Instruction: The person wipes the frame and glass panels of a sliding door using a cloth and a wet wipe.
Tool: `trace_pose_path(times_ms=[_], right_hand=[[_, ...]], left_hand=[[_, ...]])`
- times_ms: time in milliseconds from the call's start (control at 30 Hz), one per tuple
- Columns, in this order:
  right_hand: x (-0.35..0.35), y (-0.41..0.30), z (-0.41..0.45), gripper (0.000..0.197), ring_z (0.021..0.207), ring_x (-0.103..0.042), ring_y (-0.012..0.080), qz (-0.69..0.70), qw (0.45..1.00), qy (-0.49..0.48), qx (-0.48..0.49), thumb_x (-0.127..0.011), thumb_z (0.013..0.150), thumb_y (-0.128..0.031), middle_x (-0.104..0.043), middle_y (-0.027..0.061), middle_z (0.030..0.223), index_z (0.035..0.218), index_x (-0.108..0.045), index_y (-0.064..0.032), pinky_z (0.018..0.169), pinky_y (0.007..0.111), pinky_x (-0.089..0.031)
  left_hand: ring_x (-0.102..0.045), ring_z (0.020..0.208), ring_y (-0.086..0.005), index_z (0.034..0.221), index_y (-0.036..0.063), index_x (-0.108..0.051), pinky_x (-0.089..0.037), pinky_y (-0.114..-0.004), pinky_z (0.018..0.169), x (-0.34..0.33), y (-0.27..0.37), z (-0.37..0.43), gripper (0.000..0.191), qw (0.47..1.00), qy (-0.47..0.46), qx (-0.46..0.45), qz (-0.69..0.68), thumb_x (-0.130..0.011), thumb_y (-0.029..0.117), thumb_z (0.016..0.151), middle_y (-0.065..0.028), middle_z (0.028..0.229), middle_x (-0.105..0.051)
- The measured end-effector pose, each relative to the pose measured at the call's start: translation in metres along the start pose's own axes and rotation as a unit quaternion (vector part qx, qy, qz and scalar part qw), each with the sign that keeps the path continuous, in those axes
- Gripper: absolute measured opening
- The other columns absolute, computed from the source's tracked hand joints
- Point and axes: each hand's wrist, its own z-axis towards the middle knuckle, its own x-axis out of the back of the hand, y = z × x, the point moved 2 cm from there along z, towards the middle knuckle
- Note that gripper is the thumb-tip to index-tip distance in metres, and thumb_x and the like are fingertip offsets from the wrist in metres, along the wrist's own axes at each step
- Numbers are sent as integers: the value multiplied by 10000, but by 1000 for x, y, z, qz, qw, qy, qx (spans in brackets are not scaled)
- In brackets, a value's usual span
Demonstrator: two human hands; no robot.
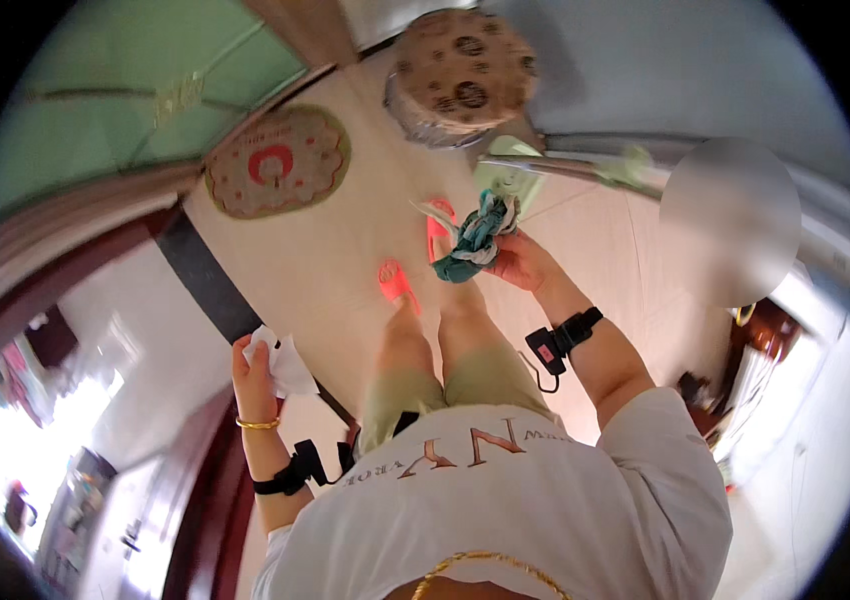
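Observation:
My right hand is out in front of my legs, its fingers closed on a bunched, twisted teal-and-white cloth. A loose pale end of the cloth sticks out to the left. On the left side, my left hand pinches a crumpled white sheet, tissue or thin paper. The sheet hangs down beside the fingers. Below the cloth, and partly covered by it, are my coral slide sandals on the pale tiled floor.
Ahead stands a round item under a brown patterned cover. A pale green plastic object lies near my right foot. To the left are an oval floor mat, a green door panel and a dark threshold strip. A patch at right is blurred.

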Motion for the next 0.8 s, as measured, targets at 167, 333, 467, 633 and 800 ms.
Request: trace_pose_path(times_ms=[167, 333, 467, 633, 800], right_hand=[[21, -15, -147, 371, 924, -556, 212, 25, 985, 110, 130, -538, 792, -13, -545, 90, 1032, 1150, -441, -30, 810, 366, -479], [113, -43, -275, 379, 814, -568, 153, -182, 868, 356, 295, -617, 709, -40, -581, 50, 917, 1071, -503, -47, 676, 281, -473], [190, -43, -400, 395, 791, -567, 146, -137, 755, 527, 365, -650, 632, -30, -595, 46, 873, 1012, -543, -39, 658, 290, -472], [300, -59, -542, 357, 734, -566, 139, -90, 681, 595, 417, -643, 640, -27, -594, 47, 839, 984, -546, -30, 627, 277, -466], [366, -144, -622, 275, 690, -580, 110, -67, 668, 558, 487, -593, 718, -7, -592, 28, 819, 988, -547, -32, 555, 243, -472]], left_hand=[[-439, 594, -35, 969, 70, -527, -354, -180, 513, -74, 55, -45, 148, 945, -91, -79, 305, -542, 160, 852, 35, 720, -532], [-441, 593, -32, 955, 54, -565, -359, -172, 531, -200, 59, -58, 148, 885, -286, -155, 332, -546, 148, 842, 36, 710, -540], [-498, 751, -75, 1010, 10, -546, -416, -215, 685, -307, 41, -90, 192, 837, -406, -220, 294, -525, 98, 840, -7, 836, -561], [-511, 873, -132, 1125, 10, -431, -413, -259, 792, -456, 17, -167, 304, 833, -461, -189, 240, -496, 32, 829, -51, 1016, -517], [-497, 897, -149, 1102, 20, -385, -426, -281, 781, -586, 18, -217, 322, 851, -370, -265, 263, -517, 43, 809, -83, 1009, -497]])
